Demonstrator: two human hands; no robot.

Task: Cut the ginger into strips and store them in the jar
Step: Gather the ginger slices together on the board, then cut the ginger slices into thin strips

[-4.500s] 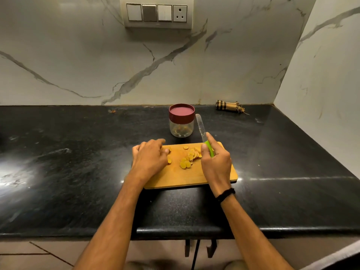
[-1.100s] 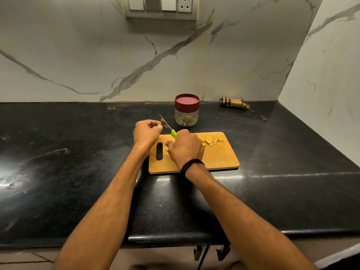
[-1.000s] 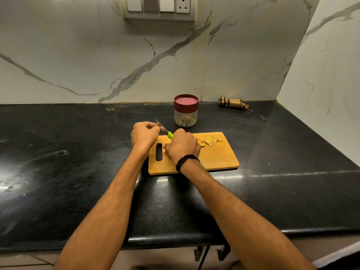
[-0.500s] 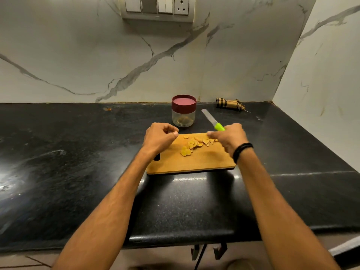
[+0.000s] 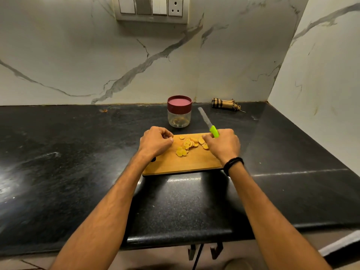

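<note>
Though the right hand (image 5: pixel 224 146) covers the pile's right edge, ginger slices (image 5: pixel 187 146) lie mid-frame on the cutting board (image 5: pixel 183 164), between both hands. Its fingers wrap the knife (image 5: pixel 208 123), hiding most of the green handle; the blade slants up-left, beside the jar (image 5: pixel 179 112). The left hand (image 5: pixel 155 142), fingers curled into a fist with nothing showing inside, hides most of the board's slot. What the jar holds is unclear. A second ago the right hand reached across to the left hand; now it is back at the right of the pile above the desk (image 5: pixel 78 152).

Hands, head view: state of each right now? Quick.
Left hand: fingers curled into a fist, nothing visible in it.
Right hand: grips the green-handled knife.
</note>
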